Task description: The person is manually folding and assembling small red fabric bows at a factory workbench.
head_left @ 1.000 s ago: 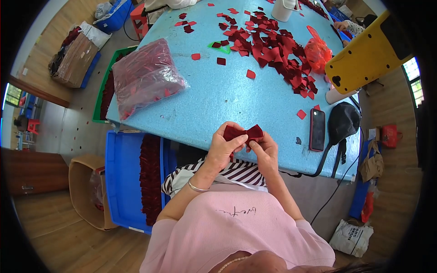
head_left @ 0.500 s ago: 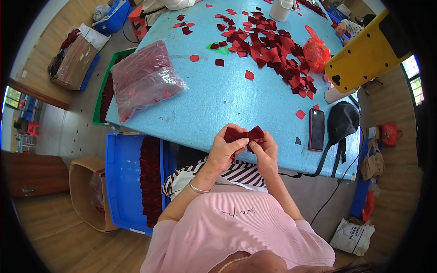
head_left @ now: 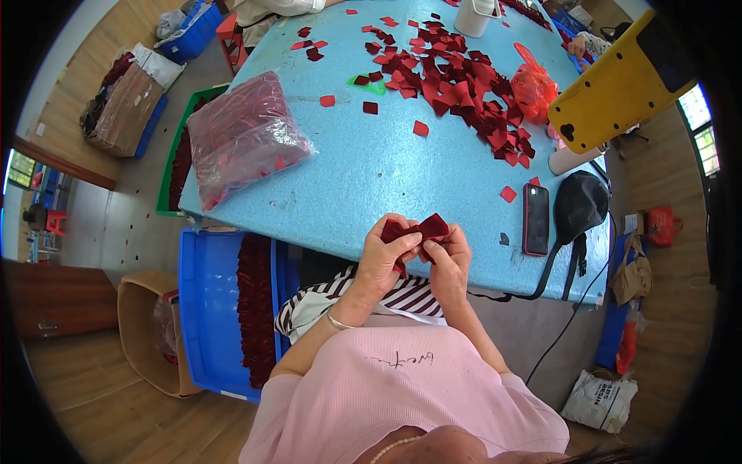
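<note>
Over the near edge of the blue table (head_left: 348,178), both hands pinch dark red velvety fabric pieces (head_left: 434,225) folded into a bow-like shape. My left hand (head_left: 377,261) closes round the left part, its thumb pressing toward the middle. My right hand (head_left: 450,261) grips the right part between thumb and fingers, close against the left. One fold hangs below between the hands; the fingers hide how the pieces join. Farther up the table lies a loose heap of red, roughly square fabric pieces (head_left: 464,89), with several strays around it.
On the table's left lies a see-through plastic bag (head_left: 243,139) of red pieces. At right are a phone (head_left: 535,219), a black pouch (head_left: 581,203) and a yellow device (head_left: 618,85). A blue crate (head_left: 209,309) with red fabric rows stands lower left. Another person's sleeve (head_left: 301,6) shows at the far edge.
The fabric has shifted slightly between my fingers, its right fold now tilted and the lower fold showing more. Both hands stay in nearly the same place.
</note>
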A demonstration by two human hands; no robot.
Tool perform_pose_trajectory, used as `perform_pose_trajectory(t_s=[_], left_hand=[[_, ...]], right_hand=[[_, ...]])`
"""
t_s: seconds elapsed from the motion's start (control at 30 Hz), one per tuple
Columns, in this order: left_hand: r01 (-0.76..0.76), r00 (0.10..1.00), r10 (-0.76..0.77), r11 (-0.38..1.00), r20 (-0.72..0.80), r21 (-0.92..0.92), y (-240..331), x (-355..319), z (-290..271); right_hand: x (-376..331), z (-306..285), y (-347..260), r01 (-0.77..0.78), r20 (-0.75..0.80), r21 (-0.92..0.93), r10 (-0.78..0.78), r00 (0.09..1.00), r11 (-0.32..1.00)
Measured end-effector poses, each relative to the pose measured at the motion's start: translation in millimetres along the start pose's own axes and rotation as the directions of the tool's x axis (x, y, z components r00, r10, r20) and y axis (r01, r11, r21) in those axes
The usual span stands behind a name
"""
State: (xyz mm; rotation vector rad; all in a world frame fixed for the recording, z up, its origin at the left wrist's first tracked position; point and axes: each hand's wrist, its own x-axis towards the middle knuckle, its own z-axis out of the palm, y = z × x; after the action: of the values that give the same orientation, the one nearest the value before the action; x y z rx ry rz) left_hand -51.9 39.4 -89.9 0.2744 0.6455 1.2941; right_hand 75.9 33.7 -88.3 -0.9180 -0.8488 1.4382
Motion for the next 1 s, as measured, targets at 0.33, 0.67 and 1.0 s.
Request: perform_pose_trajectory(t_s=[0.33, 0.67, 1.0], left_hand=[[0.009, 0.998, -0.015, 0.996, 0.064, 0.094, 6, -6, 8], [0.053, 0.998, -0.053, 0.999, 0.026, 0.001, 6, -7, 10], [-0.024, 1.000, 0.022, 0.960, 0.012, 0.279, 21, -14, 11]], right_hand=[[-4, 0, -4, 0.104, 0.047, -0.190, -0.096, 0.994, 0.976], [-10, -3, -3, 0.063, 0.052, -0.062, -0.060, 0.997, 0.996], [5, 3, -16, 0.199, 0.082, -0.345, -0.182, 0.980, 0.917]])
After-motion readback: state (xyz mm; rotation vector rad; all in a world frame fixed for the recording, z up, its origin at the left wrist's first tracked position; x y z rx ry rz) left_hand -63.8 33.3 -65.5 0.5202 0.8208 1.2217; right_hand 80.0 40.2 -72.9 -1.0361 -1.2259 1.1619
